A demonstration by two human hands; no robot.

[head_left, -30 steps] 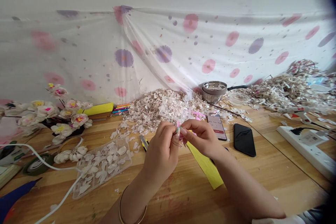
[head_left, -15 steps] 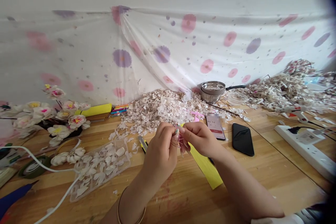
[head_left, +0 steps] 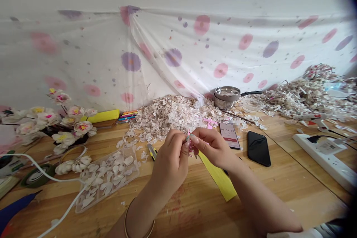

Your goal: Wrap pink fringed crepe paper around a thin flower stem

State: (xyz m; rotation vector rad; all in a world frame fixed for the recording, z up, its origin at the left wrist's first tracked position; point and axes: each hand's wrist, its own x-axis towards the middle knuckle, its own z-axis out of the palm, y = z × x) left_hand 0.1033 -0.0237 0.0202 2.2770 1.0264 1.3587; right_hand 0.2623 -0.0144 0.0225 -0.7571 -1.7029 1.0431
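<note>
My left hand (head_left: 175, 152) and my right hand (head_left: 210, 147) meet over the middle of the table, fingertips pinched together. Between them is a small pink strip (head_left: 189, 132), fringed or thin, perhaps paper; the fingers cover most of it. Below my right hand a strip of yellow crepe paper (head_left: 219, 178) lies on the wood. Left of my left wrist sits a clear divided tray (head_left: 107, 178) of white petals. A yellow and black utility knife (head_left: 152, 151) rests just beside my left hand. Behind the hands, pink paper pieces (head_left: 210, 122) lie by the petal heap.
A large heap of dry white petals (head_left: 167, 115) spreads behind. Steel bowls (head_left: 227, 98) stand at the wall. To the right are two phones (head_left: 259, 148) (head_left: 229, 135), a power strip (head_left: 326, 161) and a glue gun (head_left: 315, 119). Artificial flowers (head_left: 64, 121) and a white cable (head_left: 41, 176) are left.
My right fingers have shifted slightly at the pink strip, with the index finger now more bent. Both hands stay together in nearly the same place; the view has moved very slightly.
</note>
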